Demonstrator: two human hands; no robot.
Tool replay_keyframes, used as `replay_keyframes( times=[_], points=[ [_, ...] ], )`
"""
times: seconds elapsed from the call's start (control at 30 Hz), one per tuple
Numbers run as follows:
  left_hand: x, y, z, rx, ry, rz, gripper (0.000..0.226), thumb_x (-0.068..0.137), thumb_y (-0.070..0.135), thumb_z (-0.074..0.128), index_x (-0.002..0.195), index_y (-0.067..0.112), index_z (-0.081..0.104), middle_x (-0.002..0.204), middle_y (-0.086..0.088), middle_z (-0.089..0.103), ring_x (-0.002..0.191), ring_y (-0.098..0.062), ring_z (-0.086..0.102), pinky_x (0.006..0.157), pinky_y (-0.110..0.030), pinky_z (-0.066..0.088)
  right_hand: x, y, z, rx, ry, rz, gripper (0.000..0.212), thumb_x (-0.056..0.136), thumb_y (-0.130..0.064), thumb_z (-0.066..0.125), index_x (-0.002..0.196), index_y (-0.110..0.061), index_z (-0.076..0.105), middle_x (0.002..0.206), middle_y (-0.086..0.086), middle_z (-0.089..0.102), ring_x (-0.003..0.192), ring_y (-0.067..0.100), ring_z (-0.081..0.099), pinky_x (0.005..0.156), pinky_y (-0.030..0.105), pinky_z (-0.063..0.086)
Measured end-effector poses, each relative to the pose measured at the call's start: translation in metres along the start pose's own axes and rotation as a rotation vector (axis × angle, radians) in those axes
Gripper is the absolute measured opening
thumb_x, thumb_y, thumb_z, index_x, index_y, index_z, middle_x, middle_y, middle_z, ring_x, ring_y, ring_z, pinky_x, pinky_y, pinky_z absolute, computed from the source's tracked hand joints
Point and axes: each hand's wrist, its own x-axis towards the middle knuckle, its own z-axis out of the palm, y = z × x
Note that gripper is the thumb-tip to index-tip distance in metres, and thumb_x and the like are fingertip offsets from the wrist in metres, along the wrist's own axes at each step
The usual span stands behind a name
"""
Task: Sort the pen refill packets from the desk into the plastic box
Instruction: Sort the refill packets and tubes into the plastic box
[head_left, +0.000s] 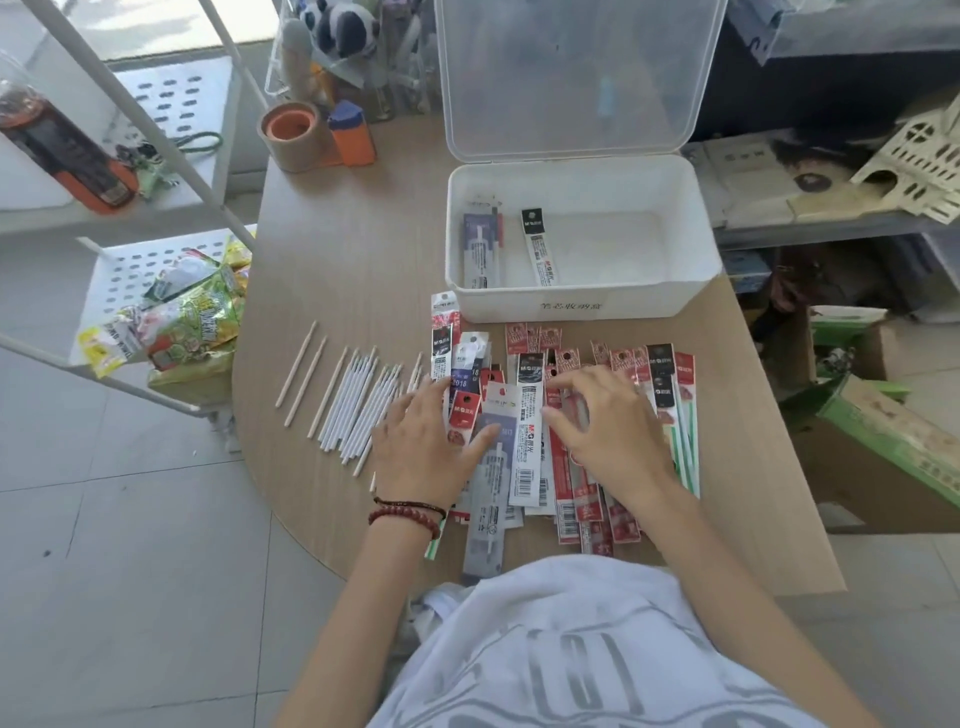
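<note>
- The left hand (426, 441) lies flat with fingers spread on the left edge of the pen refill packets (527, 452), probably pinning the heap so it doesn't slide.
- The right hand (610, 428) arches over the red packets, fingers bent, thumb tip at the edge of a white packet. Whether it has a pinch on anything cannot be told.
- The heap sits overlapped on the desk (353, 260), just in front of the plastic box (571, 306).
- The box's lid (571, 78) stands up and open, so drops can go straight in. A few packets (540, 249) lie inside already, so the job looks barely begun.
- Bare refills (348, 410) lie in a row left of the heap, kept apart.
- The palms and upper layers hide the packets beneath, so no count is possible, and the box's front label is too small to read.
</note>
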Motion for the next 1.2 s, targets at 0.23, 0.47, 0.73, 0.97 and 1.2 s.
replay_keyframes(
  times=[0.23,0.47,0.73,0.97,1.2],
  points=[
    [-0.01,0.011,-0.002,-0.062,0.05,-0.039,0.09,0.071,0.07,0.059,0.14,0.019,0.033,0.138,0.001,0.045,0.126,-0.017,0.038,0.104,-0.03,0.034,-0.002,0.001,0.008,-0.012,-0.036,-0.011,0.035,0.091,-0.043,0.059,0.125,-0.033,0.055,0.127,-0.01,0.054,0.12,0.009,0.046,0.102,0.028,0.036],
    [-0.012,0.022,0.001,-0.098,-0.022,-0.114,0.092,0.07,0.067,0.063,0.142,0.02,0.031,0.141,-0.006,0.034,0.129,-0.023,0.031,0.105,-0.036,0.035,0.0,0.003,0.01,0.005,-0.042,-0.008,0.035,0.091,-0.043,0.059,0.125,-0.033,0.054,0.127,-0.011,0.053,0.121,0.01,0.045,0.104,0.03,0.038],
    [-0.007,0.029,0.0,-0.157,-0.014,-0.123,0.085,0.073,0.051,0.071,0.142,0.023,0.031,0.14,-0.001,0.041,0.129,-0.02,0.032,0.105,-0.033,0.033,0.001,0.003,0.008,0.015,-0.055,-0.001,0.036,0.092,-0.043,0.058,0.127,-0.034,0.053,0.128,-0.011,0.052,0.123,0.009,0.044,0.105,0.03,0.035],
    [-0.003,0.026,-0.004,-0.234,0.044,-0.171,0.075,0.074,0.031,0.073,0.138,0.018,0.036,0.13,-0.005,0.05,0.119,-0.021,0.045,0.098,-0.033,0.041,0.002,0.004,0.007,0.029,-0.062,0.005,0.037,0.092,-0.043,0.058,0.127,-0.034,0.052,0.13,-0.012,0.052,0.124,0.008,0.043,0.106,0.029,0.034],
    [-0.004,0.023,-0.013,-0.308,0.097,-0.206,0.05,0.077,0.024,0.072,0.122,0.012,0.051,0.104,-0.001,0.061,0.093,-0.017,0.057,0.08,-0.023,0.044,0.002,0.004,0.008,0.025,-0.074,0.006,0.036,0.092,-0.043,0.058,0.127,-0.035,0.052,0.13,-0.013,0.051,0.124,0.007,0.042,0.106,0.029,0.034]
  ],
)
